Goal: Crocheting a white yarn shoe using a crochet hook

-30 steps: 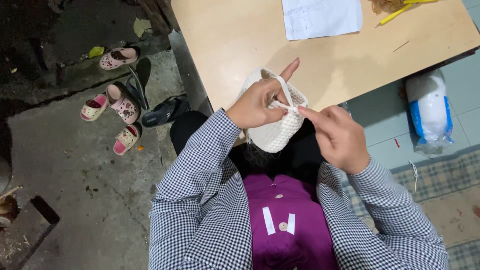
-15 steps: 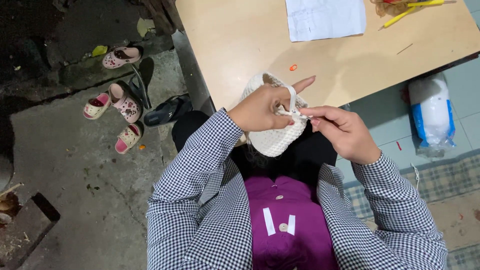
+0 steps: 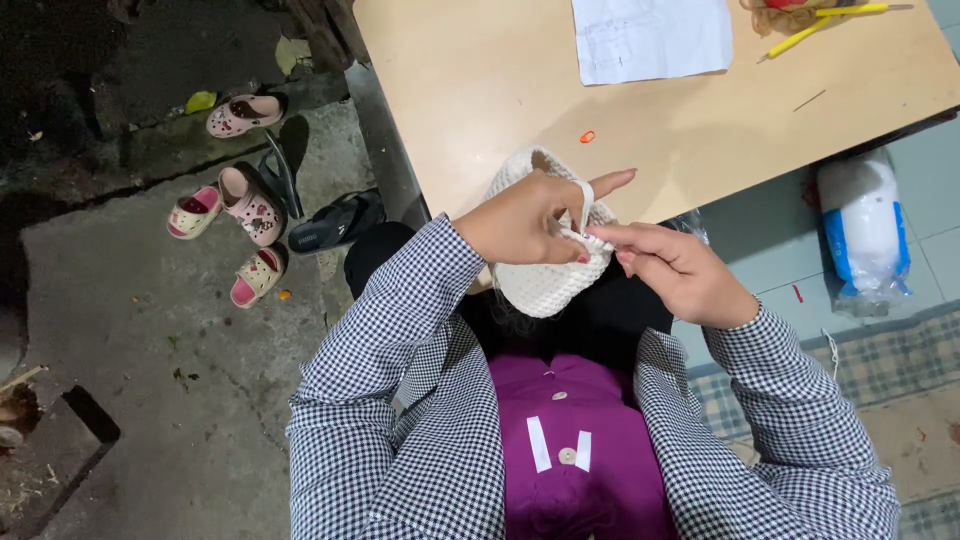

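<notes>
Risk first: we judge the white yarn strand [image 3: 585, 195] looped over our left hand [image 3: 525, 222] could slip off if tension eases, loosening stitches. That hand grips the cream crocheted piece [image 3: 545, 285], held over our lap at the table [image 3: 480, 90] edge. Our right hand [image 3: 680, 272] pinches closed at the working edge; its tool is hidden. Since half a second ago, both hands sit closer together, index finger straighter.

Wooden table [image 3: 500, 90], concrete floor [image 3: 150, 400]
</notes>
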